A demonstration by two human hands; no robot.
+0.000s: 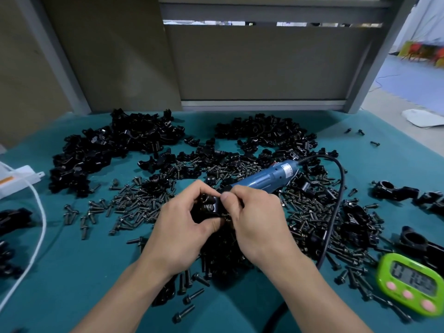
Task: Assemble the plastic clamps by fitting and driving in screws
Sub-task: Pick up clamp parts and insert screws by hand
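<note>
My left hand [182,227] grips a black plastic clamp [208,207] above the middle of the table, fingers curled round it with screw holes facing up. My right hand [257,217] pinches at the clamp's right side, thumb and forefinger together; whatever small part it holds is hidden. A blue electric screwdriver [269,176] lies on the table just behind my right hand, its black cable [336,212] looping to the right. Loose black screws [134,203] are scattered all around both hands.
Heaps of black clamp halves lie at the back left [108,152] and back middle [264,135]. Assembled clamps [394,191] sit at the right. A green timer [413,282] lies front right. A white box with a white cable [40,212] is at the left edge.
</note>
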